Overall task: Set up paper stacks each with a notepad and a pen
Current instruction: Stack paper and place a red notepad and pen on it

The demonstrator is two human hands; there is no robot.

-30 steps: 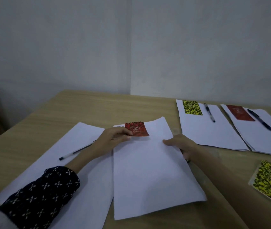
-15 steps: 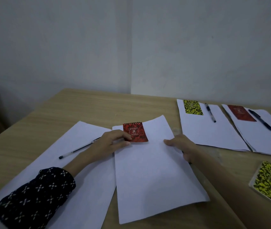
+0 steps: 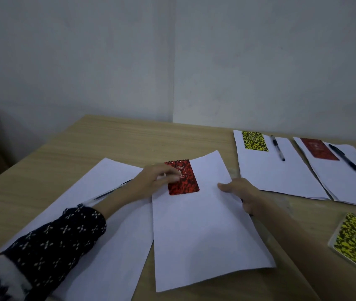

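Head view is showing the left hand [image 3: 151, 183] resting its loosely bent fingers [image 3: 169, 175] on the left edge of the small red spiral-bound notepad [image 3: 182, 178], touching rather than pinching. That notepad is lying upright, long axis pointing away from the person, at the top left of the middle white paper stack [image 3: 205, 235]. Opposite, the right hand [image 3: 242, 193] is pressing nearly straight fingers on the stack's right edge. A clear ballpoint pen [image 3: 105, 193] is lying just beside the left wrist, likely the nearer hand for it.
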